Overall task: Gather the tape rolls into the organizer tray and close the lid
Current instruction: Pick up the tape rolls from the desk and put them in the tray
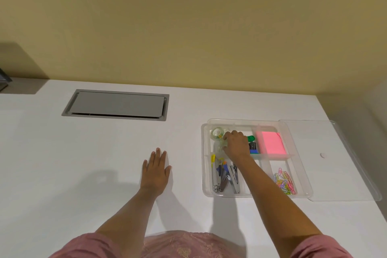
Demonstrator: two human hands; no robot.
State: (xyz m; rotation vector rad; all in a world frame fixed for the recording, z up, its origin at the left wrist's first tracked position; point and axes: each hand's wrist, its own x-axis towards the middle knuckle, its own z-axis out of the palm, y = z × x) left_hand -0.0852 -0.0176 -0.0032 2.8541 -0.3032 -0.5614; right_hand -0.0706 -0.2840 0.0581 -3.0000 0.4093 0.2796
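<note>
Reaching into the organizer tray (206, 174), right hand (236, 144): fingers curled on a clear tape roll (221, 145); second roll (217, 133) alongside. Left hand (156, 172) flat, fingers apart, on counter (83, 153). Lid (335, 159) off, beside.

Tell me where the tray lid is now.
The lid lies flat on the table, right of the tray, partly under its edge.

Short pink sleeves (88, 245), bare forearms (129, 211)

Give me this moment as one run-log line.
right hand: in organizer tray by tape rolls | left hand: flat on desk | lid: off, beside tray
</note>
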